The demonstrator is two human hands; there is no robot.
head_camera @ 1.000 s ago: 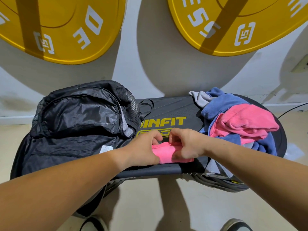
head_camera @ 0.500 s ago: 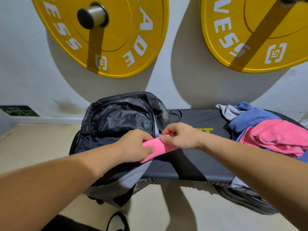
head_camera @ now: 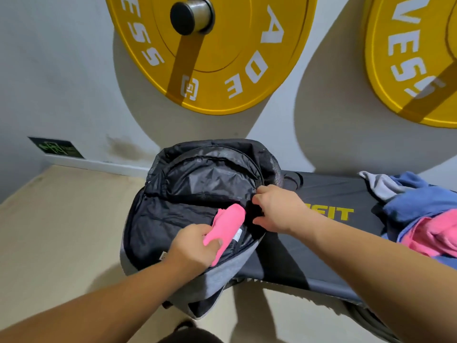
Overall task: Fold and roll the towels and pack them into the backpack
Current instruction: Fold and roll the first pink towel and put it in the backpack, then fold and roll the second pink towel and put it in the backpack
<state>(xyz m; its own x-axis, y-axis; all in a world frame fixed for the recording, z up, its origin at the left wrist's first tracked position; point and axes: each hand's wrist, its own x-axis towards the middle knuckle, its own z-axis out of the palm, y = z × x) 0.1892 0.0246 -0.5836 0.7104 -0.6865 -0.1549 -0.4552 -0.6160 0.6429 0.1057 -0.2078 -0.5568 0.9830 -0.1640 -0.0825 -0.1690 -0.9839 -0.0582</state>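
Note:
A black and grey backpack (head_camera: 173, 219) lies open on the left end of a black bench (head_camera: 309, 256), its black lining facing up. My left hand (head_camera: 193, 246) is shut on a rolled pink towel (head_camera: 228, 227), whose far end points into the backpack's opening. My right hand (head_camera: 277, 207) grips the right edge of that opening near the zip. At the right end of the bench lies a heap of loose towels (head_camera: 420, 214), blue, pink and grey.
Two yellow weight plates (head_camera: 210, 53) hang on the white wall behind the bench. Beige floor (head_camera: 61, 231) stretches to the left and in front. A dark shoe (head_camera: 190, 335) shows at the bottom edge.
The pink towel, rolled on the bench a second ago, has been carried left over the backpack. My right hand let go of it and took the backpack's edge. The camera turned left.

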